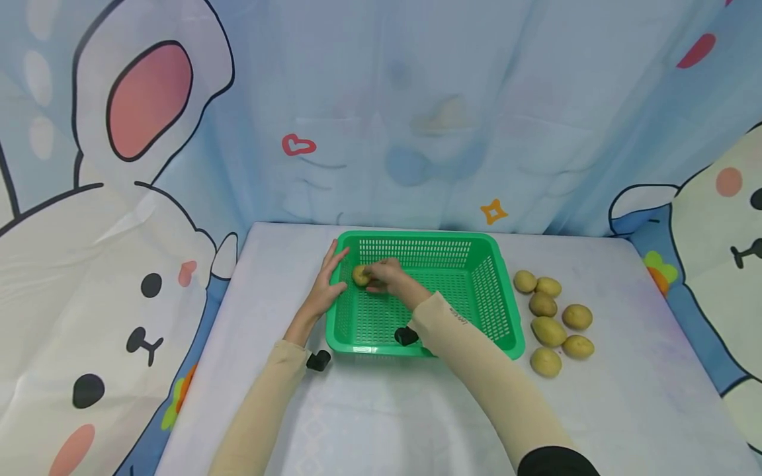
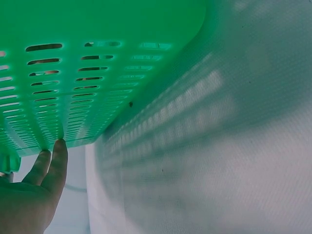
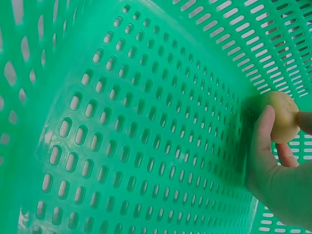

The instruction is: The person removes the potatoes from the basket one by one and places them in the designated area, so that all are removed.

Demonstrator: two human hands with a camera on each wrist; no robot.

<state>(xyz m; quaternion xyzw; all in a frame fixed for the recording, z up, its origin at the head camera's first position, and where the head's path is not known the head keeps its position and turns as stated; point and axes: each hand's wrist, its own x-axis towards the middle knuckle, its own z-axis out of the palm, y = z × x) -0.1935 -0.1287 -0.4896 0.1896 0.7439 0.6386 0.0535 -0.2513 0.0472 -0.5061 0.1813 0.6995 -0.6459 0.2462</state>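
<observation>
Right now the right hand [image 1: 385, 274] is inside the green basket [image 1: 488, 291], fingers curled round one potato [image 1: 360, 275] — small, rounded, smooth yellow-tan skin. In the right wrist view the thumb and fingers pinch it low against the slotted plastic near the basket's left wall; I can't tell if it touches the floor.

Left hand [image 1: 326, 285] is outside the basket, flat against its left wall, fingers straight and holding nothing. Left wrist view shows the fingertips [image 2: 59, 146] touching the underside of the slotted wall, just below the smooth solid rim.

Basket: rectangular moulded plastic, bright green, rounded corners, rows of oblong slots through walls and floor, rolled lip on top. Sits mid tabletop [image 1: 625, 396], which is covered in a pale, faintly patterned cloth.

Right of the basket, just beside its wall, a loose cluster of seven more potatoes [image 1: 553, 320] lies on the cloth — same dull yellow skin, oval to lumpy, some touching each other.

Both forearms wear beige knit sleeves [image 1: 476, 357]; a small black wrist camera [image 1: 318, 360] sits at each wrist.

Behind and at the sides hangs a wrinkled light-blue fabric backdrop [image 1: 417, 119] printed with cartoon rabbits, a heart and a star.
</observation>
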